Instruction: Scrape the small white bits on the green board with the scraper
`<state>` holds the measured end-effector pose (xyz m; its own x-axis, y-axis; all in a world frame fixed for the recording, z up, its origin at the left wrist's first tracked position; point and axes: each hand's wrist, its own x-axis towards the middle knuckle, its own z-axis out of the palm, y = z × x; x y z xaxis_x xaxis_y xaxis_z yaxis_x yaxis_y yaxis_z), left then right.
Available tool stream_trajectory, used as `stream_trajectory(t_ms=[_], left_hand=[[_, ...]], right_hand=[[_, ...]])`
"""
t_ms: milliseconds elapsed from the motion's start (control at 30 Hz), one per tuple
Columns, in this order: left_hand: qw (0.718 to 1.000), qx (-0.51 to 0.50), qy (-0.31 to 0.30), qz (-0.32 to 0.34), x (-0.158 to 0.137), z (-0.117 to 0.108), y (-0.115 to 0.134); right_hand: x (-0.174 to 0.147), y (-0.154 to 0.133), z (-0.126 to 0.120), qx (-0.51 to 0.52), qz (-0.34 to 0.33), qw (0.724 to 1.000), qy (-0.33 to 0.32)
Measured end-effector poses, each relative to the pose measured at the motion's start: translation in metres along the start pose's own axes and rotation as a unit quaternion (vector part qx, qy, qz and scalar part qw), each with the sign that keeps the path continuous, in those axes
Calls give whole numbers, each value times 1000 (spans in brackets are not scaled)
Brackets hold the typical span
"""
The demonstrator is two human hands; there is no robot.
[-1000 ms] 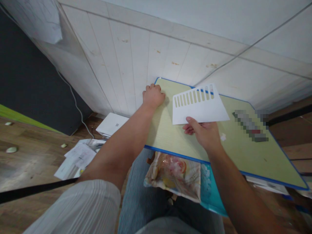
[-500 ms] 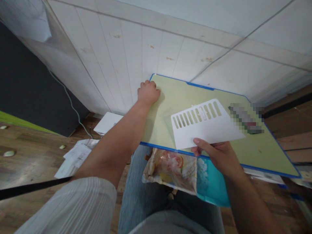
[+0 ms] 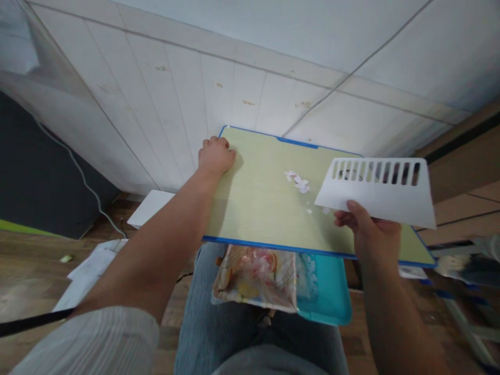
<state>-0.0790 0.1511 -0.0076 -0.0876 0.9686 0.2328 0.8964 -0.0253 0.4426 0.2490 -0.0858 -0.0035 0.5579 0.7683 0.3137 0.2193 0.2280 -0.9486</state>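
Right hand (image 3: 377, 237) pinched card (image 3: 375, 200) above board (image 3: 253, 208); left hand (image 3: 215, 156) curled at board's edge, grip unclear. Card looked light, stiff; unslotted edge suited holding.

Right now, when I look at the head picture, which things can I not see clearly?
Head view, all items:
Table: right part hidden behind the white slotted sheet.
Right hand: partly hidden under that sheet.
Floor papers: partly covered by the left arm.
Wall paper: cut off by the edge, blurred.
White scraps: details too small.
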Motion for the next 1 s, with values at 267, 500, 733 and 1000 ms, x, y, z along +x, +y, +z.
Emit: stream_trajectory(t_ms=[267,500,733,1000], left_hand=[[1000,10,5,3,2,0,0],[1000,26,1,5,-1,-4,2],[999,39,2,6,-2,-4,5],[997,76,-8,12,-3,-9,7]], right_hand=[[17,23,-14,-113,0,993,-35],[9,14,-28,-146,-4,984,-102],[-8,1,-72,-94,61,974,-197],[19,35,-74,3,68,998,-14]])
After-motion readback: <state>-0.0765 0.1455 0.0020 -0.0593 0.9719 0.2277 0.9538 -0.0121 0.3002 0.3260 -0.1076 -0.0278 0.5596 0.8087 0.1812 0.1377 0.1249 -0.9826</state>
